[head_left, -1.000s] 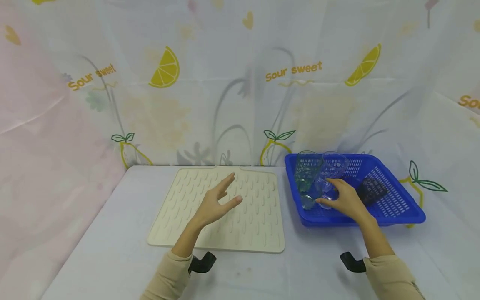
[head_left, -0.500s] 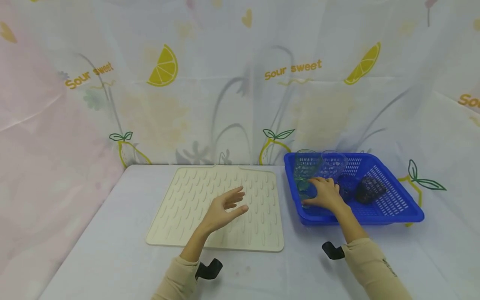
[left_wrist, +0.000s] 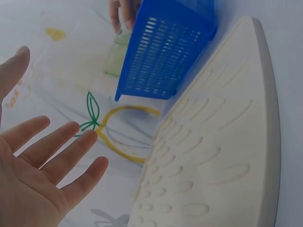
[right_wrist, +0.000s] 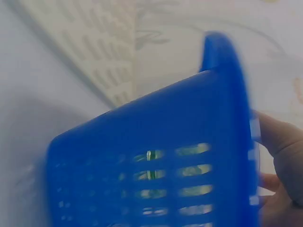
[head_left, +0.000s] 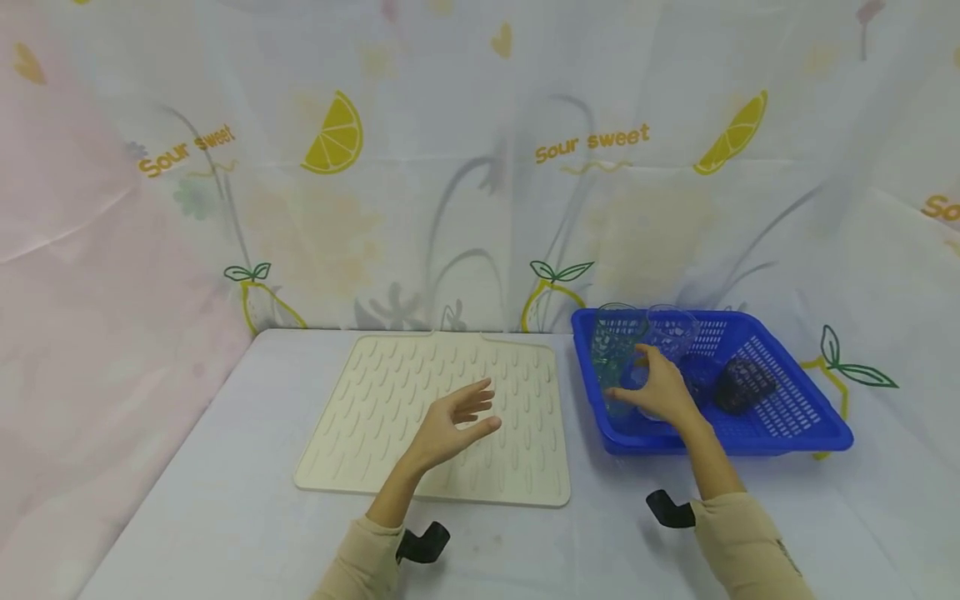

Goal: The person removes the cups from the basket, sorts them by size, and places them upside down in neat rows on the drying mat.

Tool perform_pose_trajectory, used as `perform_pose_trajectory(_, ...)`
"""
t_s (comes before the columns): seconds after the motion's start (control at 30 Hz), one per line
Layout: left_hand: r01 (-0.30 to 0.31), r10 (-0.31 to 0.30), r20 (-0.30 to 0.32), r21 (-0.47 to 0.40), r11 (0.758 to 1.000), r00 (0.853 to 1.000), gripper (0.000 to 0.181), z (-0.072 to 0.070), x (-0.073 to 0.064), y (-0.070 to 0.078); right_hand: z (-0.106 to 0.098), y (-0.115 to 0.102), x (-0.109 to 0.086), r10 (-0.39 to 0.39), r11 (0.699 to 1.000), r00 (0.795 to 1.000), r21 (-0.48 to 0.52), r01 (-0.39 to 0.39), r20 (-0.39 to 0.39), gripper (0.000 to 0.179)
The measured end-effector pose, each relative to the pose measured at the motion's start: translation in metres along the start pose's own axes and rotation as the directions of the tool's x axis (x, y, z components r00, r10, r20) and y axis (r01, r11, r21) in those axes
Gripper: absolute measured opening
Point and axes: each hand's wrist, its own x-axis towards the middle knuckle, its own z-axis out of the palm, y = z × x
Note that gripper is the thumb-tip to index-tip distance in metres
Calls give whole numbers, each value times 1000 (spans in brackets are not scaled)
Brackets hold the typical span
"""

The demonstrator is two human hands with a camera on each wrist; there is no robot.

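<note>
My right hand (head_left: 663,396) is over the left part of a blue plastic basket (head_left: 810,442), its thumb and fingers spread apart close to a green-tinted glass (head_left: 613,329). Beside that glass stands a clear patterned glass (head_left: 675,329), partly hidden by the hand. In the right wrist view the basket wall hides most of the glasses, with bits of green showing through its slots. My left hand (head_left: 450,429) hovers over a cream ridged mat (head_left: 375,392), fingers loosely extended and holding nothing. The left wrist view shows its open palm (left_wrist: 33,184).
A dark textured glass-like item (head_left: 744,386) lies in the right part of the basket. The mat lies left of the basket on a white-covered table (head_left: 495,550). Behind both hangs a printed cloth (head_left: 420,217) with lemon slices.
My right hand has shifted left from the clear glass towards the green one, then slightly back right with fingers more spread. My left hand has moved a little right and lower.
</note>
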Motion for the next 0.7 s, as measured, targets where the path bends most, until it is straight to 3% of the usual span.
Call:
perform_pose_trajectory(0.13,-10,9,-8,-10,1000,1000,60,1,3,2,-14,-12,-7,-7,987,999,157,13,-38,90)
perform_pose_trajectory(0.33,-20,19,-13,-28,999,1000,60,5,8,5,-23,-33,-10,-72,961,993,258,95,-98,87)
perform_pose_trajectory(0.7,-56,57,10,-58,997,998,62,15,16,13,-5,-72,-15,-219,904,974,364,225,-59,83)
